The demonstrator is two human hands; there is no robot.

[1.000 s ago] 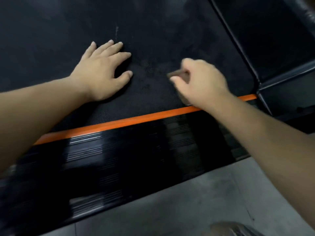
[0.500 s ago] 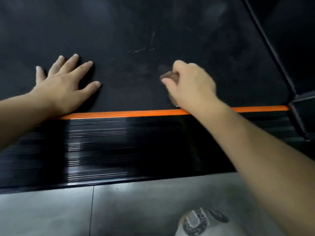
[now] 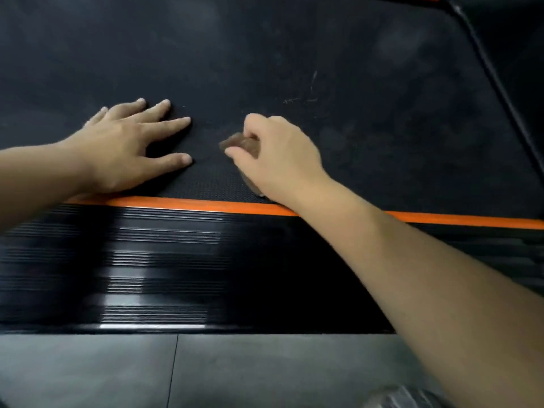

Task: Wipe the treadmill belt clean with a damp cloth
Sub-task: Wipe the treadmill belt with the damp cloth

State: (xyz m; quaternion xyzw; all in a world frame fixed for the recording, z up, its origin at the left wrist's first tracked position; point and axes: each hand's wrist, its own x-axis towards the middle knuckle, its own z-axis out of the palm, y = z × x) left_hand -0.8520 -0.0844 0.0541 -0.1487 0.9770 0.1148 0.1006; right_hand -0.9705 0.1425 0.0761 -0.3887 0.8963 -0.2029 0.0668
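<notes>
The black treadmill belt fills the upper half of the head view, with faint pale scuff marks right of centre. My right hand grips a small brownish cloth bunched under its fingers and holds it down on the belt near the orange edge. My left hand lies flat on the belt with its fingers spread, a short gap to the left of the cloth.
An orange stripe borders the belt's near edge, followed by a glossy black ribbed side rail. Grey floor tiles lie below it. A black frame bar runs diagonally at the upper right.
The view has swung so both hands sit further right and lower. My left hand now lies closer to my right hand, which still grips the cloth on the belt.
</notes>
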